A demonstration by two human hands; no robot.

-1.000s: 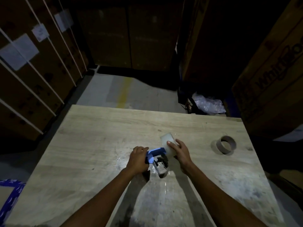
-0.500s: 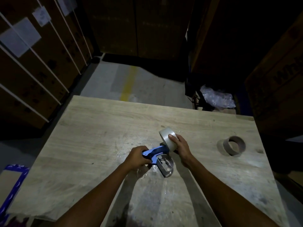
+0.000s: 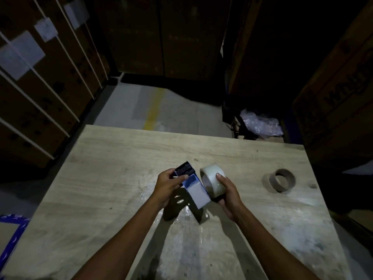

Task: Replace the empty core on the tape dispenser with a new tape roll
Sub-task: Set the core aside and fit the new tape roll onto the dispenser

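Observation:
My left hand [image 3: 168,183] grips the blue handle of the tape dispenser [image 3: 193,190], which is lifted and tilted above the wooden table [image 3: 113,178], its metal frame pointing down toward me. My right hand [image 3: 228,190] holds a new roll of clear tape [image 3: 212,178] on edge, right beside the dispenser's frame and touching or nearly touching it. The empty brown cardboard core [image 3: 282,180] lies by itself on the table at the right, well away from both hands.
Glossy patches of clear film or tape [image 3: 187,215] lie on the table under the dispenser. Tall cardboard boxes [image 3: 40,87] stand left, behind and right of the table. Crumpled plastic wrap [image 3: 260,123] lies on the floor past the far right corner.
The dispenser has been lifted off the table and turned, handle now pointing away. The tape roll has come up with the right hand and now stands beside the frame. The camera has moved closer.

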